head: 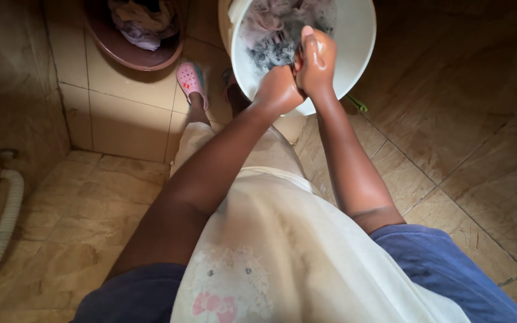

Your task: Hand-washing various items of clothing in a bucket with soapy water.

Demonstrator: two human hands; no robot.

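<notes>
Both the left hand point(277, 90) and right hand point(315, 57) are clamping together on dark wet cloth point(270, 51) inside the white basin point(357, 36); soapy water could be slopping onto the tiled floor point(462, 155) beside the basin if the scrubbing tips it

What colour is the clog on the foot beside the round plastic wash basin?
Pink clog, with small decorations on top; seen in the head view, left of the white basin.

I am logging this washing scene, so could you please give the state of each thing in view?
White basin: holds grey laundry in suds.
Left hand: closed on dark cloth.
Right hand: wet, gripping the same cloth.
Brown basin: holds clothes.
Pink clog: worn on a foot.
</notes>
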